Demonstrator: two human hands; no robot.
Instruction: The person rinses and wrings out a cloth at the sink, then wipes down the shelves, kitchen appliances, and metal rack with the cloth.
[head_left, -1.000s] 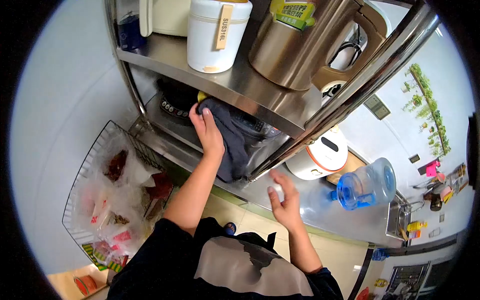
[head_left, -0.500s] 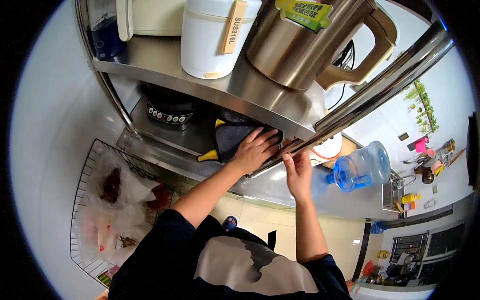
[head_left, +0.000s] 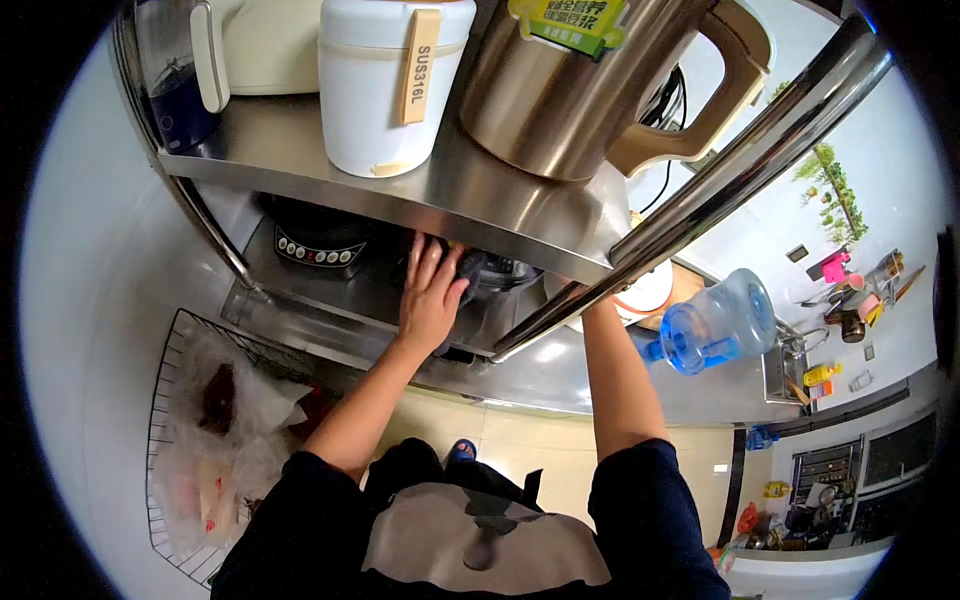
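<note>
My left hand [head_left: 430, 298] reaches under the upper steel shelf [head_left: 400, 192], fingers stretched forward on the lower shelf [head_left: 372, 290]. A dark grey cloth [head_left: 466, 274] with a bit of yellow is bunched at its thumb and fingers, partly hidden by the hand. Right of the cloth sits a dark, glossy object [head_left: 505, 272], its kind unclear. My right hand [head_left: 597, 303] is beside the shelf's metal post [head_left: 560, 318]; the post and shelf edge hide its fingers. An appliance with a row of buttons [head_left: 320, 250] stands left of my left hand.
On the upper shelf stand a white lidded container [head_left: 375, 110], a metal jug with a handle [head_left: 545, 110] and a cream appliance [head_left: 270, 50]. A wire basket [head_left: 165, 420] with plastic bags is at lower left. A blue water bottle [head_left: 715, 325] lies on the counter [head_left: 560, 375].
My left hand has moved left and deeper under the shelf; the cloth, spread flat before, is now bunched. My right hand has gone upward behind the post.
</note>
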